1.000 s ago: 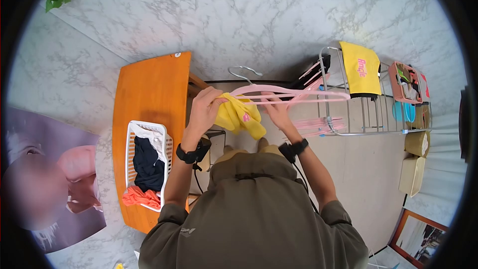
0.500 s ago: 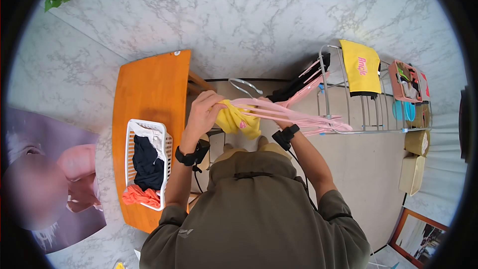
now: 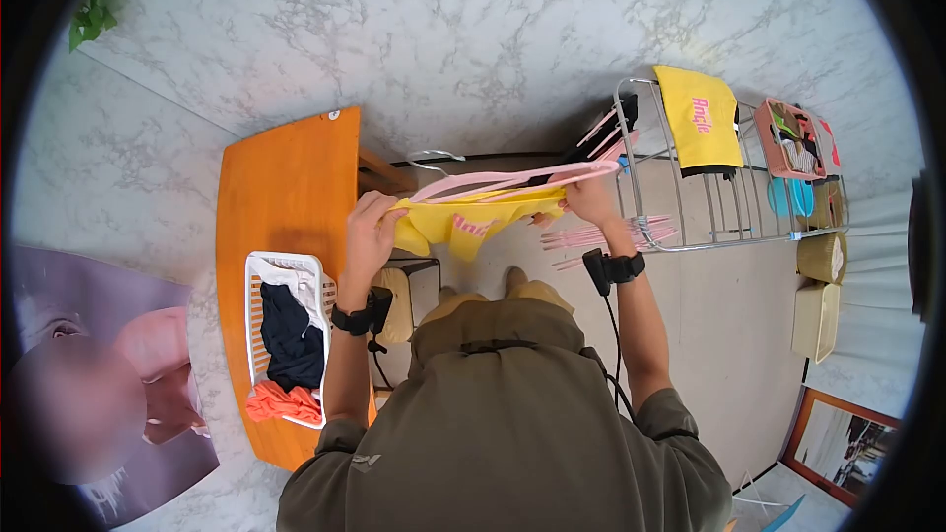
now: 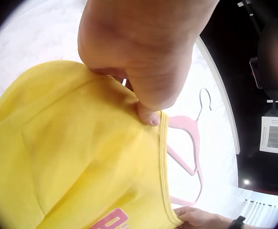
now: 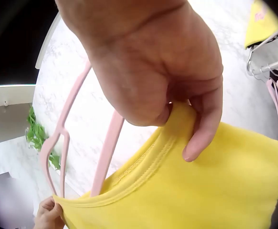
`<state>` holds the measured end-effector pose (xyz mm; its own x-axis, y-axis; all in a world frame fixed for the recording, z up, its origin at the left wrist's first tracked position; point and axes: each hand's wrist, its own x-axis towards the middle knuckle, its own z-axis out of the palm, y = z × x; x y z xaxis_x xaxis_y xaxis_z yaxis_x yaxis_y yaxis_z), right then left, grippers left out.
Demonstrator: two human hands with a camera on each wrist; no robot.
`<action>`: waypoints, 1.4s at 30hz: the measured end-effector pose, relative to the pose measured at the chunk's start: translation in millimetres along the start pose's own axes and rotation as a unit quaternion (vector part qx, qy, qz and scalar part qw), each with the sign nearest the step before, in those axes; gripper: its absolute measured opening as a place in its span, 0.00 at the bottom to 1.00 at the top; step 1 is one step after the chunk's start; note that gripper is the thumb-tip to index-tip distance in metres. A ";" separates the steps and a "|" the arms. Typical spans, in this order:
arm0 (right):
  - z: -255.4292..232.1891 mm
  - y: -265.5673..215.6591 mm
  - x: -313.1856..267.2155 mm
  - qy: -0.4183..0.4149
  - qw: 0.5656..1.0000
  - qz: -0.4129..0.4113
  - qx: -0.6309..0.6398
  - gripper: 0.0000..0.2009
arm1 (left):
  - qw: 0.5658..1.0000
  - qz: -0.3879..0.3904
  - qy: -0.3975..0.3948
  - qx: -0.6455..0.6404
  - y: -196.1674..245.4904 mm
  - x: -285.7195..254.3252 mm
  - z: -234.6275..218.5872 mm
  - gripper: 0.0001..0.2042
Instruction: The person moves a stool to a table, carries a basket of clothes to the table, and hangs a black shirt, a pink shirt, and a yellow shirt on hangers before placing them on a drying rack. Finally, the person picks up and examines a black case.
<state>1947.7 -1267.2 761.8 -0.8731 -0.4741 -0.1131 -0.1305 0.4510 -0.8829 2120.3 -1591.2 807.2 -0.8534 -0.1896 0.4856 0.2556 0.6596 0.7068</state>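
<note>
A yellow T-shirt (image 3: 483, 219) with pink lettering is stretched between both hands in the head view. My left hand (image 3: 370, 232) pinches one side of its neckline, thumb over the fabric in the left wrist view. At the opposite side, my right hand (image 3: 591, 202) pinches the collar between thumb and fingers, seen closely in the right wrist view. A pink hanger (image 5: 108, 152) reaches down into the neck opening; its right end lies by my right hand, and its metal hook (image 4: 204, 102) points away from the shirt. The part of the hanger inside the shirt is hidden.
On the wooden table (image 3: 286, 167) at left stands a white basket (image 3: 258, 320) with dark, white and orange clothes. A metal drying rack (image 3: 680, 241) at right bears another yellow garment (image 3: 700, 123), a pink basket (image 3: 772, 143) and pink hangers (image 3: 616, 236).
The bunched shirt has been spread wide between the hands. My right hand has moved right and now grips the collar, while my left hand has shifted slightly left.
</note>
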 end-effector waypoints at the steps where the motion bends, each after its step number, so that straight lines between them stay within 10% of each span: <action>1: -8.4 -5.0 -1.8 0.002 1.000 -0.001 0.027 0.12 | 1.000 -0.006 0.004 0.011 -3.0 -1.4 -2.7 0.05; 36: -9.7 -114.2 -5.3 0.009 0.990 -0.090 -0.112 0.10 | 0.996 -0.062 -0.056 0.017 -18.3 -10.7 -29.5 0.06; 38: -9.0 -114.6 -3.6 0.038 0.936 -0.296 -0.189 0.11 | 0.997 -0.059 -0.047 -0.001 -20.4 -11.6 -31.8 0.06; 42: 0.9 -113.4 -5.8 0.008 0.891 -0.339 -0.304 0.12 | 0.997 -0.063 -0.037 0.008 -15.4 -8.5 -33.9 0.07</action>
<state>1968.0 -1316.3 862.2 -0.5036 -0.7841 0.3628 -0.8554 0.3938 -0.3365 2139.0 -1624.5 809.6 -0.9100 -0.2174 0.3530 0.1371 0.6458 0.7511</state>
